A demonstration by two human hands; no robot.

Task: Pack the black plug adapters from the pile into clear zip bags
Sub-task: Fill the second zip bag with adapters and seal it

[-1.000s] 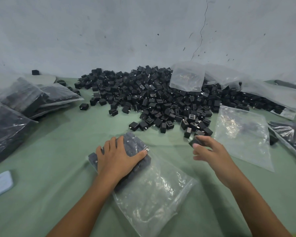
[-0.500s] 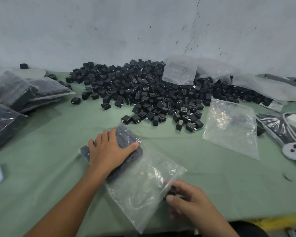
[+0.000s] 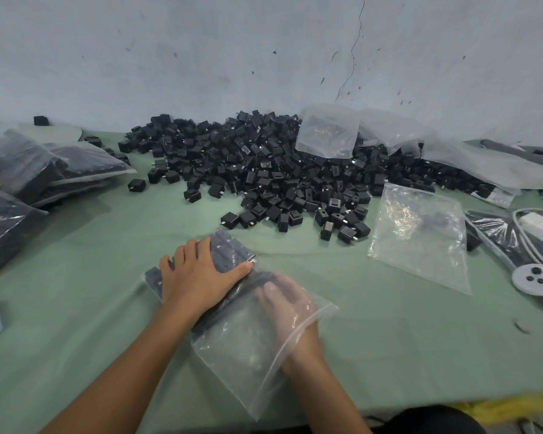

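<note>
Right hand now inside the bag, lower centre of frame, pushed in to the wrist through the mouth on the bag's right edge. A second ago it was up at the near edge of the pile, picking; half a second ago it was at the bag mouth; so one pick-and-carry trip is judged near its end. Its fingers show only through crinkled film, blurred; they point toward the packed block; cannot tell whether they hold an adapter or have let go.

Left hand has not shifted; palm down, fingers straight and a little spread, pressing the filled end of the bag onto the table; gripping nothing (a clamp, not a grasp).

Adapters already bagged lie as a dark block under and just beyond the left fingers, at the closed end; the near part of the bag is bare film around the right hand, so judged well short of full.

Pile large, mid frame; spare bag flat to its lower right; full bags stacked at the left edge.

Meaning: delivery under way, sealing not yet due; more trips judged needed for this bag, many more bags for the pile.
</note>
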